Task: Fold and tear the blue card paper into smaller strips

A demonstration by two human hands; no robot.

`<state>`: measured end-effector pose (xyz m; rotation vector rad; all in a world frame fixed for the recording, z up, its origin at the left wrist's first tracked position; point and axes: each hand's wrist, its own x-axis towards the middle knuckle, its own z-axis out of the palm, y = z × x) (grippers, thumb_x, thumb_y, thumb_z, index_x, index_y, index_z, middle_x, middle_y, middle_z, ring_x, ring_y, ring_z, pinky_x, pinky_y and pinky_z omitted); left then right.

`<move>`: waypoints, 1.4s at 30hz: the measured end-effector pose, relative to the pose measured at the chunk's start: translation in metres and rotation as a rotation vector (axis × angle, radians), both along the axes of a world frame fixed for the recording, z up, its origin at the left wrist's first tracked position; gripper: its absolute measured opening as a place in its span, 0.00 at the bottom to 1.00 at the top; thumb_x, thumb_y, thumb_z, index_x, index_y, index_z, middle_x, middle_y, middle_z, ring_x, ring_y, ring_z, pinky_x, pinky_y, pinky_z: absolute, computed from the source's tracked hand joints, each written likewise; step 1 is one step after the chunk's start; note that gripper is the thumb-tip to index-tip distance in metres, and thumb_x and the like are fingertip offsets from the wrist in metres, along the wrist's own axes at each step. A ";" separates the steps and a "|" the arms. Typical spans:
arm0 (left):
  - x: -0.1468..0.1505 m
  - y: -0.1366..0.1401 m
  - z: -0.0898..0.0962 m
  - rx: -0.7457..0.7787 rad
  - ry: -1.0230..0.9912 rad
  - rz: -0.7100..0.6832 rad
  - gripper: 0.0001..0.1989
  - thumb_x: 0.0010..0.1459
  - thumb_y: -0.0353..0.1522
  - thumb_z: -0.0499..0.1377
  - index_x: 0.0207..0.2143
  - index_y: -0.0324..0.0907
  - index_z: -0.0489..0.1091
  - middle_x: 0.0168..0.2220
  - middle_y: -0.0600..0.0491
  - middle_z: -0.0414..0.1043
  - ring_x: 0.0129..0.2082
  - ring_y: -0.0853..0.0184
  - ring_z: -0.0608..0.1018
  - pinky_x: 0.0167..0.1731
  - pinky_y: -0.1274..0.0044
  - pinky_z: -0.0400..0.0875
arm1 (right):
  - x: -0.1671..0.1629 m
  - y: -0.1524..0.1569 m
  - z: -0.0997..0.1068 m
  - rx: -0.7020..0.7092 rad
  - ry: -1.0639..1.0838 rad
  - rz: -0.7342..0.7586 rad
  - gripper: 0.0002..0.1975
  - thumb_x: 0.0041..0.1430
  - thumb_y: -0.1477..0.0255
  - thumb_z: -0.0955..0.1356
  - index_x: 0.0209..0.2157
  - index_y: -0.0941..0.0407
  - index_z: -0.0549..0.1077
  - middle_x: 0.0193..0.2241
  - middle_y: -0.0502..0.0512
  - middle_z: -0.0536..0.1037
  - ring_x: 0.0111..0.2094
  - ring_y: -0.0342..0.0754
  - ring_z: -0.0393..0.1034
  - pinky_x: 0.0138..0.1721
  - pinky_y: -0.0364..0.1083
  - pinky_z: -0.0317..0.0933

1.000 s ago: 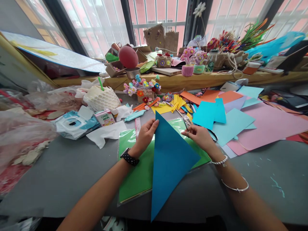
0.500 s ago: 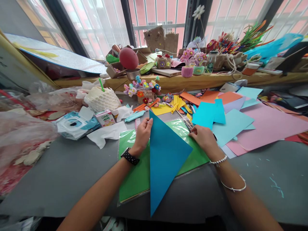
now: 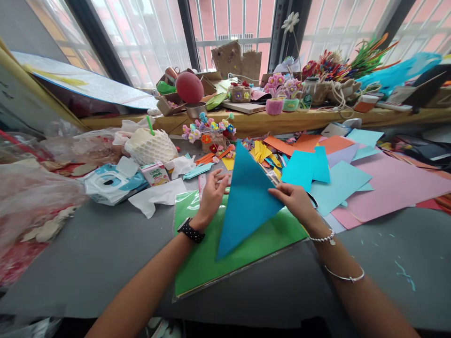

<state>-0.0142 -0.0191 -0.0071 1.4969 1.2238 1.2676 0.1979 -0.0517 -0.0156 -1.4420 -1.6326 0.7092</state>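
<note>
A folded blue sheet of paper (image 3: pixel 248 202), shaped as a triangle, is tilted above a green paper pack in a clear sleeve (image 3: pixel 197 267). My right hand (image 3: pixel 298 202) pinches the triangle's right corner between thumb and fingers. A dark loop (image 3: pixel 312 200), perhaps a scissors handle, shows behind that hand; the rest of it is hidden. To the left of the triangle is my left hand (image 3: pixel 212 195), fingers apart and holding nothing. Its fingertips are close to the paper's left edge; whether they touch it I cannot tell.
At the right lie light blue sheets (image 3: pixel 340 185) and a large pink sheet (image 3: pixel 398 183). Yellow paper strips (image 3: pixel 261 151) are heaped behind the triangle. A wipes pack (image 3: pixel 112 183), a small carton (image 3: pixel 155 173) and a white tissue (image 3: pixel 158 195) lie at the left.
My left hand has let go of the triangle's left edge and spread its fingers. My right hand has taken its right corner, and the paper has tilted and moved up.
</note>
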 end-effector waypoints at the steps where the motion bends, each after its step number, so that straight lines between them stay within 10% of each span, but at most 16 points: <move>1: 0.001 -0.001 -0.001 0.030 0.048 -0.042 0.27 0.51 0.40 0.54 0.50 0.38 0.51 0.45 0.44 0.62 0.37 0.66 0.71 0.30 0.76 0.68 | 0.002 0.001 -0.002 0.027 0.043 -0.095 0.16 0.48 0.59 0.64 0.19 0.58 0.66 0.15 0.46 0.59 0.18 0.38 0.49 0.19 0.42 0.45; 6: 0.006 -0.008 -0.006 0.325 0.474 -0.205 0.47 0.38 0.44 0.63 0.56 0.40 0.41 0.55 0.38 0.49 0.52 0.54 0.60 0.48 0.63 0.59 | 0.006 0.003 -0.005 0.080 0.227 -0.255 0.14 0.47 0.60 0.65 0.22 0.58 0.70 0.15 0.47 0.63 0.19 0.40 0.54 0.20 0.42 0.50; 12: 0.005 -0.008 -0.009 0.489 0.681 -0.255 0.44 0.43 0.44 0.60 0.56 0.40 0.40 0.57 0.40 0.47 0.57 0.57 0.52 0.55 0.65 0.49 | 0.003 0.003 -0.003 -0.043 0.586 -0.195 0.13 0.43 0.62 0.68 0.28 0.57 0.73 0.24 0.51 0.74 0.28 0.44 0.66 0.30 0.46 0.61; 28: 0.005 -0.012 -0.001 0.328 0.449 -0.397 0.47 0.40 0.43 0.62 0.57 0.45 0.39 0.57 0.42 0.46 0.56 0.55 0.54 0.52 0.62 0.52 | 0.001 -0.003 0.012 -0.180 0.984 0.099 0.20 0.49 0.58 0.64 0.42 0.55 0.69 0.43 0.55 0.72 0.42 0.50 0.66 0.36 0.45 0.65; 42: 0.005 -0.017 0.005 0.171 0.271 -0.470 0.43 0.42 0.39 0.62 0.57 0.49 0.42 0.58 0.46 0.45 0.55 0.54 0.56 0.52 0.61 0.52 | -0.004 -0.007 0.013 -0.234 1.003 0.120 0.28 0.48 0.50 0.60 0.44 0.55 0.67 0.37 0.58 0.73 0.33 0.49 0.67 0.30 0.46 0.64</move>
